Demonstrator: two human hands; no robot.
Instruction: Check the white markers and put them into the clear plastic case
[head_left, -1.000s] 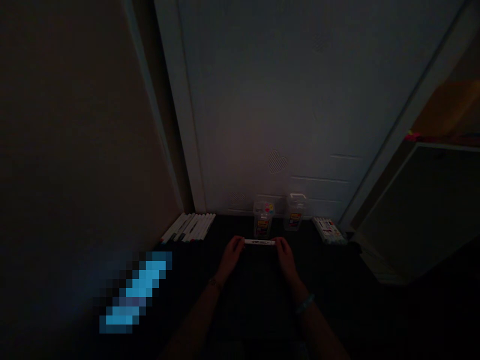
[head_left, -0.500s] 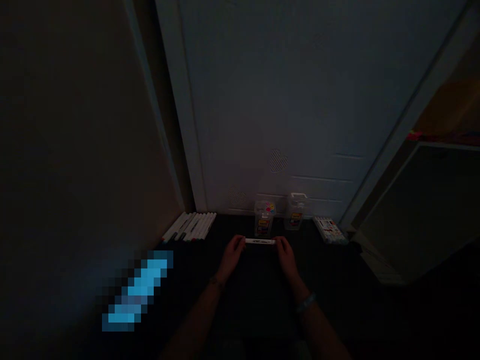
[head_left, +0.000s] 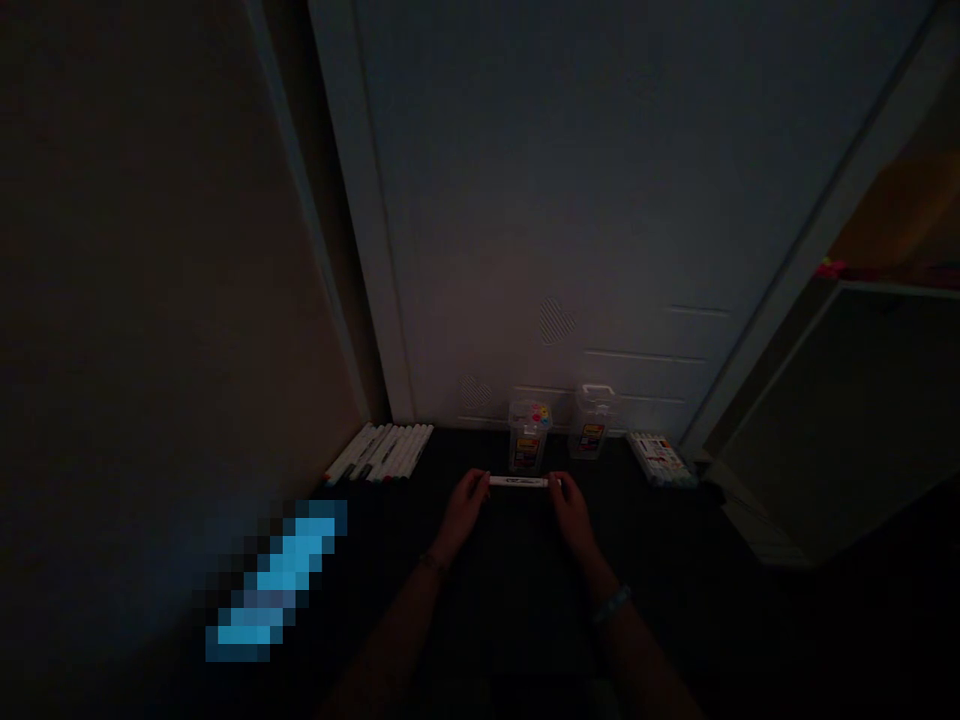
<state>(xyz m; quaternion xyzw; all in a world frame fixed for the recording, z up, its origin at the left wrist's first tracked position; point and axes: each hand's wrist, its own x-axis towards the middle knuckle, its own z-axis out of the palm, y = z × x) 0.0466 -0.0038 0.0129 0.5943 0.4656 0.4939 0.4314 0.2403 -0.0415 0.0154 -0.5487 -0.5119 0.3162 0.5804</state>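
Pinching the white marker by its ends, L hand & R hand have barely budged, fingertips closed on it, clear tub at 12 o'clock.

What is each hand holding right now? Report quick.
Left hand: closed on the marker, left end.
Right hand: closed on the marker, right end.

The room is very dim. A plain beige wall fills the left side and meets a pale door frame. At the far end stands a white panelled door. Low on it is a small heart-shaped mark, perhaps a sticker. The floor is dark. On the right stands a dark cabinet with a light edge.
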